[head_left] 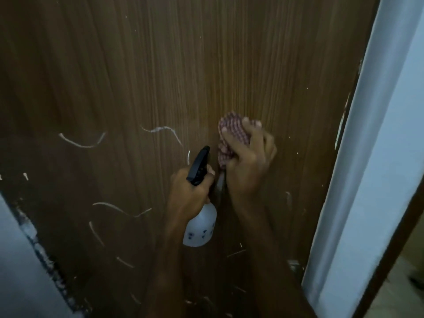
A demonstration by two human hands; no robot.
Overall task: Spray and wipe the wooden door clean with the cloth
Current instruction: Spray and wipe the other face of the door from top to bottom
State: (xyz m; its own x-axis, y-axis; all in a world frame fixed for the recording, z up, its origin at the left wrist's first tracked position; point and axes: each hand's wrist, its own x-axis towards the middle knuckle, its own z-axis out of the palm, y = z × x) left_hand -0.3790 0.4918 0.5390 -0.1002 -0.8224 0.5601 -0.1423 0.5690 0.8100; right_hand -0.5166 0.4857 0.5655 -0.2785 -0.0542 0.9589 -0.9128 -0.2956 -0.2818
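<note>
The brown wooden door [160,76] fills most of the view, with pale curved scratch marks across its lower half. My right hand [250,161] grips a bunched red-and-white checked cloth [231,131] and holds it against the door, right of centre. Just left of it, my left hand [190,193] grips the neck of a white spray bottle [202,226] with a black trigger head [199,166]; the nozzle points up toward the door. The two hands are almost touching.
A white door frame [367,157] runs down the right side, next to the door's chipped right edge. A pale wall [20,260] shows at the lower left beside the door's worn edge. A metal fitting [293,265] sits low near the right edge.
</note>
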